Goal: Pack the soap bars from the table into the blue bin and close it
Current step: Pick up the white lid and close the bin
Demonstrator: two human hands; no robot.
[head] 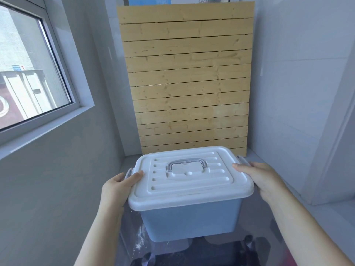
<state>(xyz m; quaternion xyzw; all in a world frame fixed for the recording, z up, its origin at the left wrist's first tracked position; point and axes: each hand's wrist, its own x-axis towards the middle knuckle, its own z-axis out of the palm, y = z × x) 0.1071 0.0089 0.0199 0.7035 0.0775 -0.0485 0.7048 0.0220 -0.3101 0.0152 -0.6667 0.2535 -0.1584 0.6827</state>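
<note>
My left hand (117,187) grips the blue bin (192,217) at nine o'clock, my right hand (263,181) at three; its white lid (192,181) is on.

The blue bin (190,217) is smooth plastic with a soft, semi-matt sheen. Its lid (189,181) is white moulded plastic, ribbed and dimpled, with a translucent grey plastic handle (185,163). The slatted panel (187,79) is pale, unfinished knotty wood, matt. The table (192,250) is dark and glossy, dusted with white powder.
</note>
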